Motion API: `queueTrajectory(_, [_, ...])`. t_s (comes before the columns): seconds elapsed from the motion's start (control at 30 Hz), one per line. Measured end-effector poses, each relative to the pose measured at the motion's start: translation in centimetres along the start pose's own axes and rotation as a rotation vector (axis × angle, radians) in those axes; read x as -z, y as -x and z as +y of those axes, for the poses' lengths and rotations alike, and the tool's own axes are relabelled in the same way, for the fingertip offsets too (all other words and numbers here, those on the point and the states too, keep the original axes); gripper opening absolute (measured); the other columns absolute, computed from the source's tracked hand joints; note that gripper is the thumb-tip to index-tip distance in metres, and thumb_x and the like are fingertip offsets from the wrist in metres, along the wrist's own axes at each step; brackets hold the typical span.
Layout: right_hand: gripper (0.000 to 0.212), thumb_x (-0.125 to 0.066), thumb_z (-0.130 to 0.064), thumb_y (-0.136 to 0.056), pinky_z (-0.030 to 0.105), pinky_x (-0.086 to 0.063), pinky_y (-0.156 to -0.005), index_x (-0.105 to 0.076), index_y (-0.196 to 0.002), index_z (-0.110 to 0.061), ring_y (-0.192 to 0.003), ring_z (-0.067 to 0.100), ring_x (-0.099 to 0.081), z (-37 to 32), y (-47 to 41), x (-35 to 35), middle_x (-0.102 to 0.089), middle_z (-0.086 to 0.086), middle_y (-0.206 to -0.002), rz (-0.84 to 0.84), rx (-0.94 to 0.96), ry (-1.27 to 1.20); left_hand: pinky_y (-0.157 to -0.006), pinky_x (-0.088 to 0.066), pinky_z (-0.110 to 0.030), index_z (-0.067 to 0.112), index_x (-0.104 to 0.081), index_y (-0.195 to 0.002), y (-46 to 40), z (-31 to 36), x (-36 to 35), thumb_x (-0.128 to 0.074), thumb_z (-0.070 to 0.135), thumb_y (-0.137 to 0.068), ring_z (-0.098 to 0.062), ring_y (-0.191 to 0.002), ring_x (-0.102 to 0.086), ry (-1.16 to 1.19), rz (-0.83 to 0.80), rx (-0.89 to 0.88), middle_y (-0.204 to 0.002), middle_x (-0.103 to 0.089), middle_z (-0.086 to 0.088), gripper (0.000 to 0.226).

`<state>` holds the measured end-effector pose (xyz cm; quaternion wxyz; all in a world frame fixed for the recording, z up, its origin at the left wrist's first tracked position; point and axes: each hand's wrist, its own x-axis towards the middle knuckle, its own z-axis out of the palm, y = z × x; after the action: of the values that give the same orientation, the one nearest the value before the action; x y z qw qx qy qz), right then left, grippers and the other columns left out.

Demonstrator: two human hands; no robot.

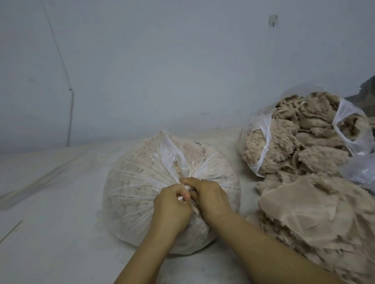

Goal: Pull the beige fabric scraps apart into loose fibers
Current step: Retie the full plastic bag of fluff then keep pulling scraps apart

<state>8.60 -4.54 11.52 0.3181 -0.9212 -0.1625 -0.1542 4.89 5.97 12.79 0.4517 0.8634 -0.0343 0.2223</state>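
Pale white floor [56,250] carries everything. Full clear plastic bag [136,189] of pale fibers at centre. Open bag [257,137] of beige fluff right, against wall. Heap of beige fabric scraps [316,217] near right. Crumpled empty plastic [370,169] far right.

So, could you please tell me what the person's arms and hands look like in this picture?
Both forearms are bare to the frame's bottom edge, with no sleeves showing. The left hand and right hand wear no gloves, and no rings, watch or bracelets are visible.
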Motion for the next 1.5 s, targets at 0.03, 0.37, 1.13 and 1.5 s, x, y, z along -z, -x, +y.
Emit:
queueTrajectory(0.03, [0.036, -0.047, -0.022, -0.097, 0.028, -0.044, -0.087, -0.055, -0.131, -0.030, -0.107, 0.021, -0.059, 0.0, -0.1, 0.0, -0.065, 0.006, -0.116, -0.008, -0.012, -0.013, -0.047, -0.038, -0.008, 0.022, -0.052, -0.054, 0.2, -0.2, -0.1, -0.051, -0.008, -0.078, -0.006, -0.054, -0.053, 0.015, 0.012, 0.000, -0.059, -0.057, 0.007, 0.038])
queueTrajectory(0.37, [0.030, -0.058, -0.019, -0.087, 0.017, -0.046, -0.065, -0.053, -0.113, -0.034, -0.060, 0.000, -0.056, -1.0, 2.7, 1.0, -0.058, -0.013, -0.057, 0.199, -0.201, -0.522, -0.074, -0.038, -0.015, 0.027, -0.058, -0.116, -1.5, -2.3, -2.1, -0.059, 0.012, -0.086, -0.012, -0.091, -0.056, -0.002, 0.001, -0.054, -0.096, -0.058, 0.010, 0.034])
queueTrajectory(1.13, [0.017, -0.048, -0.031, -0.096, 0.031, -0.046, -0.077, -0.057, -0.106, -0.020, -0.091, 0.019, -0.054, 0.4, 0.3, 2.8, -0.040, -0.004, -0.105, 0.156, -0.038, 0.013, -0.048, -0.032, -0.023, 0.022, -0.065, -0.072, -2.8, -0.6, 3.1, -0.059, 0.026, -0.090, -0.007, -0.047, -0.045, 0.087, -0.221, 0.119, -0.060, -0.061, 0.007, 0.019])
queueTrajectory(1.5, [0.019, -0.057, -0.031, -0.092, 0.027, -0.044, -0.072, -0.058, -0.109, -0.025, -0.089, 0.013, -0.055, 0.1, 2.0, 2.3, -0.046, -0.008, -0.110, 0.228, 0.103, -0.006, -0.051, -0.039, -0.023, 0.034, -0.047, -0.112, -2.2, 0.6, 3.4, -0.051, 0.013, -0.088, -0.007, -0.054, -0.055, 0.078, -0.133, 0.122, -0.070, -0.066, 0.002, 0.032])
